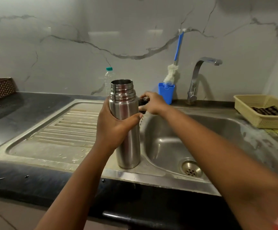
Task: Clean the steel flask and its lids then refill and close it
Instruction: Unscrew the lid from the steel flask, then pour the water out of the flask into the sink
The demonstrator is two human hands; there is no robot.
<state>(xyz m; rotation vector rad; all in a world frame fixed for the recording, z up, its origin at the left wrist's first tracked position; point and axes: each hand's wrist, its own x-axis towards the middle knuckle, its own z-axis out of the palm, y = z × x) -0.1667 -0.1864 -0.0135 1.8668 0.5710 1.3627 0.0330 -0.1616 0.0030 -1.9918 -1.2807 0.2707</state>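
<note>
No legible text or labels anywhere.

The steel flask (126, 123) stands upright and open on the steel rim between the draining board (55, 130) and the sink (193, 130). The left hand (114, 126) holds its body in a firm grip. Just behind the flask, the right hand (151, 102) holds a dark lid (142, 102). A blue holder (166, 94) with a bottle brush (172, 73) stands beside the tap (199, 75), and a beige basket (266, 112) lies on the tabletop (18, 107) at right.
</note>
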